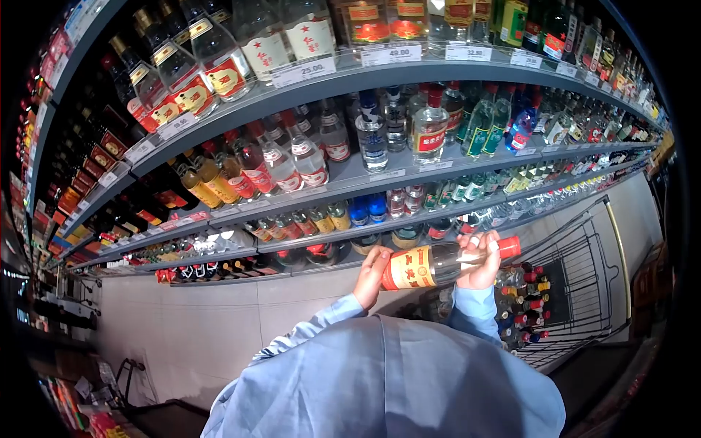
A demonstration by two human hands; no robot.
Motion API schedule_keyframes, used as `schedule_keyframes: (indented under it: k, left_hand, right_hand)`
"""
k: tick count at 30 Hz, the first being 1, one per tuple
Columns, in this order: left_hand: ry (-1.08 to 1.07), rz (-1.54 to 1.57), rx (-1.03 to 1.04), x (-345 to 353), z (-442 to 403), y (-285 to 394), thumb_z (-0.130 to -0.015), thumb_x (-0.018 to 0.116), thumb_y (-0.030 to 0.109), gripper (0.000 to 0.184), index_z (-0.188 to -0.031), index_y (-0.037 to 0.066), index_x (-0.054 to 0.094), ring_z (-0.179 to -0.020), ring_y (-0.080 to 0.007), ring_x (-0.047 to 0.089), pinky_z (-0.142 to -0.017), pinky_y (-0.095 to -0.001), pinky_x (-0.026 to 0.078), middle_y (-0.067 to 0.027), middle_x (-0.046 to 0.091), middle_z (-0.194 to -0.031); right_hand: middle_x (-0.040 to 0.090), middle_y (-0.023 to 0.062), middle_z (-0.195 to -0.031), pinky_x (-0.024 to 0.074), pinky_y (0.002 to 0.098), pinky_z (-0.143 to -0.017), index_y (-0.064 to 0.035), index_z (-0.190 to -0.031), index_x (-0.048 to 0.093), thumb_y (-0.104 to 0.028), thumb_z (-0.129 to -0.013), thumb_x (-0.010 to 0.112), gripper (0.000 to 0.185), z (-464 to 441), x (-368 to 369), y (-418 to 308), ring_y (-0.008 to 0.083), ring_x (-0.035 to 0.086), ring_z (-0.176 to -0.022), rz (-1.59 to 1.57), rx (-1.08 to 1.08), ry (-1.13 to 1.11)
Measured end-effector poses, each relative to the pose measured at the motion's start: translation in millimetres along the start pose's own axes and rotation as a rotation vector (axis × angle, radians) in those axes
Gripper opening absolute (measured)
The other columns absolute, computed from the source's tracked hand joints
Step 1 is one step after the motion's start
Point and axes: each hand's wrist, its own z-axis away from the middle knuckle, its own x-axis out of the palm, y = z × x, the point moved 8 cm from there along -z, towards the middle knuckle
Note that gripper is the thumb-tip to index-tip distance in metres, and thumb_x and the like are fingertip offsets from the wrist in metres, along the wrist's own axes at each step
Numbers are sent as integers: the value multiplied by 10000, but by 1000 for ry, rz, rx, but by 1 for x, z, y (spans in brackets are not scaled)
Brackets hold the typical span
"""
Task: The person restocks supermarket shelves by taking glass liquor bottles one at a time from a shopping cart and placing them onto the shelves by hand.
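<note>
A large clear liquor bottle (442,264) with a red cap and a yellow-and-red label lies sideways between my hands, its cap pointing right. My left hand (373,276) grips the base end, fingers curled against the label's edge. Around the neck and shoulder, just below the cap, my right hand (478,261) is closed. Under and right of the bottle stands a metal shopping cart (584,281). Inside the cart are several bottles (523,306) with red, yellow and blue caps. Part of this group is hidden by my right forearm.
Ahead, curved-looking shelves (365,179) hold rows of glass bottles with price tags (391,53) along the edges. Pale floor tiles (182,321) run below them. Another cart (80,296) stands at the far left, and a dark-framed object (131,372) sits at lower left.
</note>
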Motion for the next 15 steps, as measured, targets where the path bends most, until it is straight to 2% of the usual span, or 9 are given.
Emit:
schedule_keyframes:
  k: [1,5,6,8,9,10,12,13,15]
  left_hand:
    - [-2,45,-39,-2,3,0,-911,455,305,249,-943,63,506,-744,-69,515,-660,-213,425,-18,544,-821]
    - [28,41,19,-19,5,6,-909,462,316,255,-935,67,512,-745,-66,510,-665,-217,425,-6,543,-813]
    - [3,25,-10,-23,7,8,-915,432,349,287,-979,77,494,-788,-88,535,-720,-226,430,-18,542,-873]
    - [-37,190,-99,-24,14,11,-918,387,405,345,-1048,94,461,-845,-122,557,-724,-264,464,-33,529,-955]
    - [-23,191,-62,-32,11,5,-919,299,480,530,-1199,47,421,-1012,-177,533,-801,-298,461,-106,504,-1175]
    - [-84,189,-78,-32,17,18,-900,276,540,596,-1185,37,421,-994,-165,542,-780,-306,473,-92,514,-1149]
    - [-360,266,-63,-24,26,51,-879,254,589,657,-1189,30,407,-984,-150,547,-765,-304,479,-77,524,-1123]
    - [-367,247,-46,-23,29,66,-853,237,638,696,-1170,43,410,-974,-134,551,-723,-289,491,-55,537,-1080]
    - [-544,426,-73,-15,41,101,-814,335,659,776,-1349,111,209,-1015,-227,551,-702,-312,523,-115,420,-1256]
  right_hand:
    - [466,31,-631,396,377,-765,-114,-729,389,-240,-873,471,207,1,4,3,190,488,-674,-1,4,5]
    - [452,28,-614,420,373,-711,-95,-734,406,-199,-879,454,186,7,20,10,189,489,-636,-14,9,38]
    - [446,28,-606,432,370,-686,-87,-734,411,-180,-881,447,178,7,25,14,188,491,-619,-29,4,37]
    - [456,29,-618,433,369,-696,-86,-715,422,-200,-878,469,204,3,30,20,185,493,-626,-25,29,46]
    - [464,30,-621,437,370,-705,-88,-716,434,-208,-875,482,205,-6,28,25,186,497,-629,-69,85,112]
    - [471,30,-624,441,370,-713,-91,-716,445,-215,-871,494,205,-8,23,30,186,501,-632,-103,155,196]
    - [483,16,-633,454,366,-737,-113,-716,457,-251,-871,510,214,-21,43,29,182,510,-645,-114,201,65]
    - [483,10,-634,454,364,-743,-115,-713,454,-253,-874,506,218,-24,49,30,176,510,-648,-139,223,32]
    - [484,-3,-637,453,359,-752,-122,-707,445,-253,-881,494,223,-23,73,33,160,511,-660,-195,269,-11]
